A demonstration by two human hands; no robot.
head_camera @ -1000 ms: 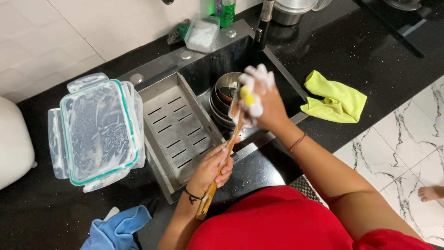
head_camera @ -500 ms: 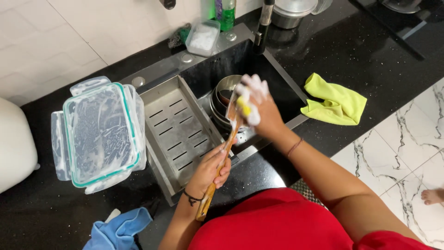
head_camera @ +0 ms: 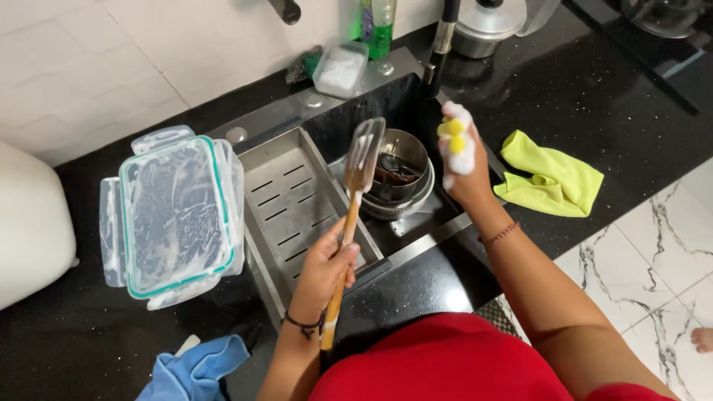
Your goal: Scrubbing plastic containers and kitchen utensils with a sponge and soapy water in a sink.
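Observation:
My left hand (head_camera: 327, 267) grips the wooden handle of a slotted metal spatula (head_camera: 362, 160), its soapy head raised over the black sink (head_camera: 405, 100). My right hand (head_camera: 462, 160), covered in foam, is closed around a yellow sponge (head_camera: 451, 135) to the right of the spatula head and apart from it. Below them in the sink sit stacked steel bowls (head_camera: 405, 178) holding dark items.
A steel drain tray (head_camera: 293, 200) fills the sink's left side. A lidded clear container (head_camera: 174, 212) lies on the black counter at left. A yellow cloth (head_camera: 553, 178) lies at right, a blue cloth (head_camera: 197, 367) at the bottom, a soap bottle (head_camera: 377, 22) and dish (head_camera: 340, 68) behind.
My right hand with the sponge has come off the spatula head and moved right. The spatula head now stands bare and upright over the sink.

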